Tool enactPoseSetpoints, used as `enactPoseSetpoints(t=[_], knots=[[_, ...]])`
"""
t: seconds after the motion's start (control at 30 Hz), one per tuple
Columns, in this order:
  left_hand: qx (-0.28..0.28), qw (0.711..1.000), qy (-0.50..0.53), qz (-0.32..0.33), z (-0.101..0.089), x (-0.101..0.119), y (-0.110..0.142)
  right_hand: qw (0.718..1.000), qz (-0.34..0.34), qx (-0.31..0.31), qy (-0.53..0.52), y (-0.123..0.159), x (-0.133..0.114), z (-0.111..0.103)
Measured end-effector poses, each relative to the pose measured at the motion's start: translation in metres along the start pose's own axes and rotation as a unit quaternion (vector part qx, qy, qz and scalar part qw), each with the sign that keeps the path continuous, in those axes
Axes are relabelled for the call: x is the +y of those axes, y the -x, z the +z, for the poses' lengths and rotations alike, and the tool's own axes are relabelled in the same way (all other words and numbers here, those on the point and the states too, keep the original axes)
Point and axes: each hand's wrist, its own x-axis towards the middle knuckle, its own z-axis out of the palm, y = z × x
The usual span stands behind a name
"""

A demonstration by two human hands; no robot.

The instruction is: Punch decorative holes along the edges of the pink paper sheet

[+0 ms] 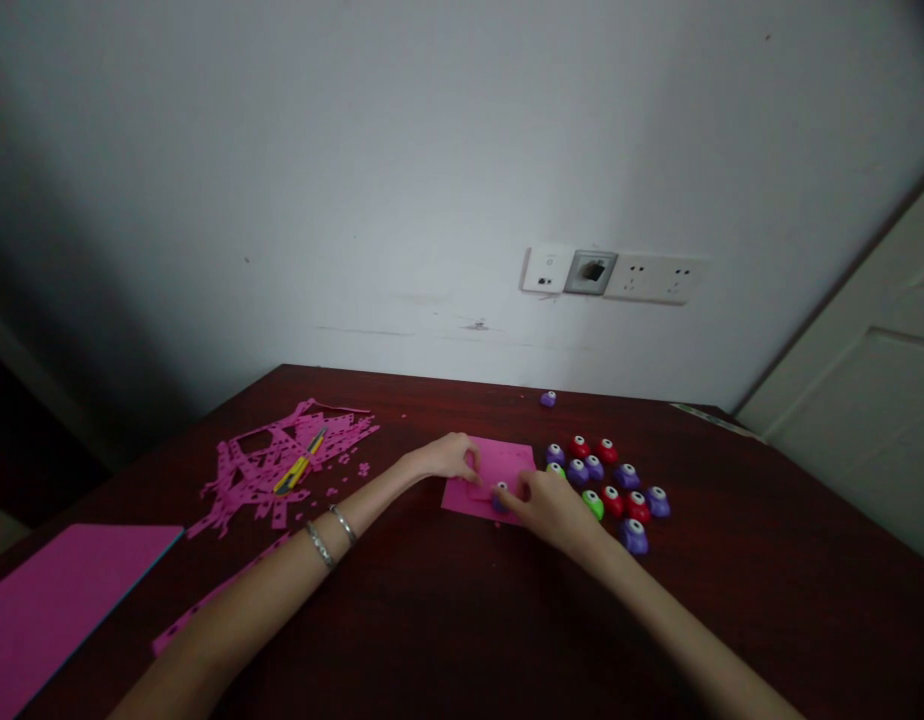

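Note:
A small pink paper sheet (499, 458) lies on the dark table in front of me. My left hand (451, 458), with two bracelets on its forearm, is at the sheet's left side, thumb and fingers pinched on pink paper; whether it is a separate strip is hard to tell. My right hand (556, 508) has its fingers closed round a small purple paper punch (499, 492) at the sheet's lower part, hiding some of it. Just right of that hand stand several more punches, among them a red punch (637, 507), a green punch (592, 503) and a purple punch (634, 537).
Punched pink paper scraps (244, 470) are heaped at the left, with a yellow utility knife (299, 468) on top. A large pink sheet (72, 600) covers the near left. One purple punch (548, 398) sits by the wall (402, 200), below sockets (649, 277).

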Motion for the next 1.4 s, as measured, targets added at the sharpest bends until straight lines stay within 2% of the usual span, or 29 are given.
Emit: enactPoseSetpoints(t=[0.3,0.53,0.8,1.0,1.17,1.3,1.4], knots=[[0.024,0.999,0.047,0.011,0.009,-0.008,-0.002,0.998,0.018,-0.041,0.050,0.009,-0.010,0.010],[0.033,0.997,0.075,0.003,0.013,-0.015,-0.001,0.998,0.025,-0.036,0.046,0.012,-0.013,0.014],[0.024,0.996,0.087,0.007,0.014,-0.020,-0.003,0.999,0.009,-0.045,0.026,0.020,-0.016,0.013],[0.019,0.996,0.083,0.009,0.013,-0.020,-0.004,1.000,-0.001,-0.027,0.011,0.035,-0.017,0.006],[0.020,0.996,0.091,0.014,0.019,-0.031,-0.008,1.000,0.029,0.000,-0.007,0.039,0.009,-0.013],[0.029,0.995,0.095,0.025,0.019,-0.031,-0.008,0.994,0.102,0.047,0.006,0.037,0.051,-0.035],[0.010,0.993,0.115,0.017,0.014,-0.024,-0.004,0.985,0.160,0.061,0.012,0.040,0.091,-0.052]])
